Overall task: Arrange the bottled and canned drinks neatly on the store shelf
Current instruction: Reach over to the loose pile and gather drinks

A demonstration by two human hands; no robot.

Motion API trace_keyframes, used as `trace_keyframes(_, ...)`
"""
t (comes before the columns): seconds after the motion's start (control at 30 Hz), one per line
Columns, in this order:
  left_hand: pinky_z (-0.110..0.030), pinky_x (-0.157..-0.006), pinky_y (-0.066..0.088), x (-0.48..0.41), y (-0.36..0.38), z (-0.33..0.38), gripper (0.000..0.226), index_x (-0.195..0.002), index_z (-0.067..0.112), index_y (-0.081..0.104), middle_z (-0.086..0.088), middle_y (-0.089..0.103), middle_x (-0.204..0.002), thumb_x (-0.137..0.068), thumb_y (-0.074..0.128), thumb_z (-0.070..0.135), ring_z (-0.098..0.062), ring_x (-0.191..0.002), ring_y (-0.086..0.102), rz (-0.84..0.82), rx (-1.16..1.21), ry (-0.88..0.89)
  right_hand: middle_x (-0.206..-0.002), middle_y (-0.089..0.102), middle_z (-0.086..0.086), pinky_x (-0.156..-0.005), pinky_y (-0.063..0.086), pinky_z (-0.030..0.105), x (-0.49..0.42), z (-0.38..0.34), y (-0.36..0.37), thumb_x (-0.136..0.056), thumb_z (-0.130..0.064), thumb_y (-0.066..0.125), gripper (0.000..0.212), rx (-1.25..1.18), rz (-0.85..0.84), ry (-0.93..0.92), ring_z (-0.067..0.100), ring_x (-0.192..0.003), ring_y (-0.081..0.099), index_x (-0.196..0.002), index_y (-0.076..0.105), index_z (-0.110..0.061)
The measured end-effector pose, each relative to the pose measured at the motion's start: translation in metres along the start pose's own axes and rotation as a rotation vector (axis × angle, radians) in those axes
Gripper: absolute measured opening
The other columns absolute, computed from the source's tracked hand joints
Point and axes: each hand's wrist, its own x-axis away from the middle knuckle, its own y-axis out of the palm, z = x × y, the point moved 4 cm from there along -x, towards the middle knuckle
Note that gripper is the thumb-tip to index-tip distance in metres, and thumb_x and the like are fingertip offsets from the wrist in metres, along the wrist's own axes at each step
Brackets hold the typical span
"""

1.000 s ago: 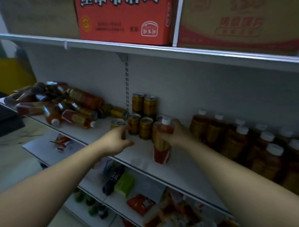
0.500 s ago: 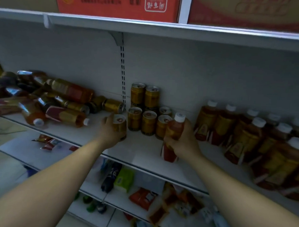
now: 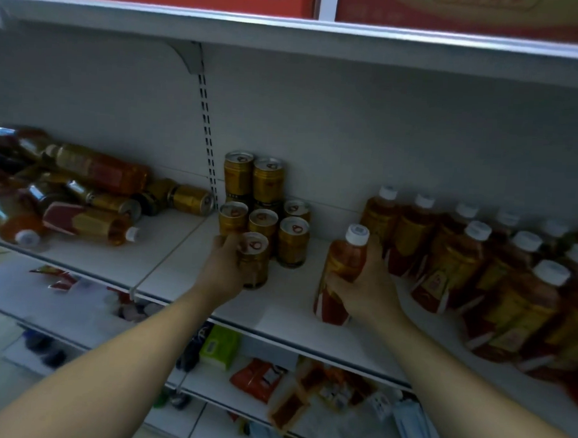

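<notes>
My left hand (image 3: 220,273) grips a gold can (image 3: 254,262) standing upright on the white shelf (image 3: 287,305), just in front of a cluster of upright gold cans (image 3: 263,198). My right hand (image 3: 365,288) holds an amber tea bottle with a white cap (image 3: 340,270), upright and slightly tilted, on the shelf left of the rows of standing bottles (image 3: 478,257). A heap of bottles and cans (image 3: 73,193) lies on its side at the left of the shelf.
An upper shelf (image 3: 289,30) with red cartons hangs close overhead. Below, lower shelves (image 3: 267,377) hold snack packets and a green pack. A bracket and slotted upright (image 3: 207,132) run down the back wall behind the cans.
My left hand has carried the gold can right and set it in front of the can cluster. My right hand has shifted the bottle rightward toward the standing rows.
</notes>
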Motion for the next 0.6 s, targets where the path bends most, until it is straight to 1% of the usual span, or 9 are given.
trace_keyframes(0.07,-0.038,-0.089,0.045,0.0,0.016,0.013,0.031,-0.107,0.015,0.046,-0.012,0.039,-0.121,-0.083,0.065,0.014,-0.034,-0.103,0.052,-0.005,0.032,0.062,-0.125,0.05,-0.007,-0.096,0.039,0.03,0.005,0.005,-0.011,-0.078,-0.023,0.075,0.077,0.004,0.02,0.011,0.012,-0.112,0.051,-0.14,0.03,-0.028)
trace_keyframes(0.17,-0.044,-0.088,0.046,-0.007,0.033,0.019,0.039,-0.118,0.011,0.044,-0.015,0.042,-0.124,-0.085,0.063,0.017,-0.037,-0.104,0.052,-0.028,0.022,0.023,-0.13,0.051,-0.005,-0.102,0.04,0.034,0.013,0.016,-0.026,-0.077,-0.023,0.075,0.081,-0.011,0.047,0.033,0.012,-0.117,0.051,-0.144,0.029,-0.027)
trace_keyframes(0.27,-0.046,-0.086,0.046,-0.009,0.034,0.016,0.046,-0.121,0.009,0.044,-0.017,0.044,-0.124,-0.084,0.064,0.027,-0.04,-0.106,0.052,-0.016,-0.053,0.007,-0.131,0.052,-0.004,-0.104,0.041,0.037,0.022,0.028,-0.042,-0.077,-0.027,0.075,0.078,0.026,0.059,0.043,0.014,-0.119,0.051,-0.142,0.031,-0.028)
trace_keyframes(0.33,-0.049,-0.083,0.047,-0.005,0.027,0.022,0.057,-0.119,0.002,0.048,-0.023,0.047,-0.122,-0.079,0.057,0.041,-0.042,-0.104,0.051,0.075,-0.125,0.106,-0.131,0.052,-0.003,-0.104,0.041,0.039,0.027,0.034,-0.054,-0.076,-0.03,0.074,0.077,0.042,0.083,0.053,0.015,-0.119,0.051,-0.141,0.033,-0.027)
trace_keyframes(0.4,-0.052,-0.082,0.047,0.001,0.031,0.032,0.06,-0.113,-0.003,0.054,-0.027,0.051,-0.117,-0.073,0.055,0.042,-0.042,-0.103,0.049,0.161,-0.165,0.256,-0.13,0.052,-0.002,-0.101,0.042,0.037,0.032,0.038,-0.065,-0.076,-0.03,0.075,0.077,0.065,0.122,0.067,0.016,-0.118,0.051,-0.141,0.033,-0.027)
trace_keyframes(0.43,-0.048,-0.084,0.046,0.008,0.036,0.044,0.059,-0.111,-0.003,0.055,-0.026,0.051,-0.116,-0.071,0.058,0.041,-0.042,-0.105,0.048,0.148,-0.167,0.307,-0.129,0.053,-0.003,-0.098,0.042,0.033,0.035,0.038,-0.07,-0.076,-0.03,0.075,0.075,0.066,0.137,0.069,0.016,-0.117,0.052,-0.14,0.035,-0.028)
trace_keyframes(0.47,-0.043,-0.086,0.042,0.016,0.045,0.057,0.058,-0.112,0.0,0.055,-0.022,0.051,-0.117,-0.071,0.061,0.041,-0.039,-0.108,0.047,0.084,-0.147,0.346,-0.128,0.054,-0.004,-0.095,0.041,0.03,0.038,0.038,-0.076,-0.077,-0.03,0.076,0.073,0.062,0.15,0.072,0.014,-0.116,0.053,-0.139,0.036,-0.029)
trace_keyframes(0.53,-0.03,-0.093,0.035,0.035,0.075,0.085,0.06,-0.128,0.011,0.048,-0.01,0.044,-0.13,-0.079,0.068,0.039,-0.029,-0.12,0.043,-0.127,-0.067,0.371,-0.128,0.054,-0.009,-0.093,0.039,0.027,0.045,0.036,-0.084,-0.079,-0.035,0.075,0.07,0.054,0.147,0.087,0.012,-0.117,0.052,-0.137,0.036,-0.033)
trace_keyframes(0.6,-0.02,-0.098,0.028,0.052,0.11,0.113,0.078,-0.142,0.022,0.032,0.002,0.034,-0.141,-0.078,0.074,0.036,-0.017,-0.13,0.036,-0.35,0.043,0.38,-0.134,0.051,-0.01,-0.098,0.04,0.03,0.051,0.032,-0.094,-0.082,-0.045,0.07,0.067,0.097,0.121,0.101,0.012,-0.122,0.049,-0.139,0.035,-0.036)
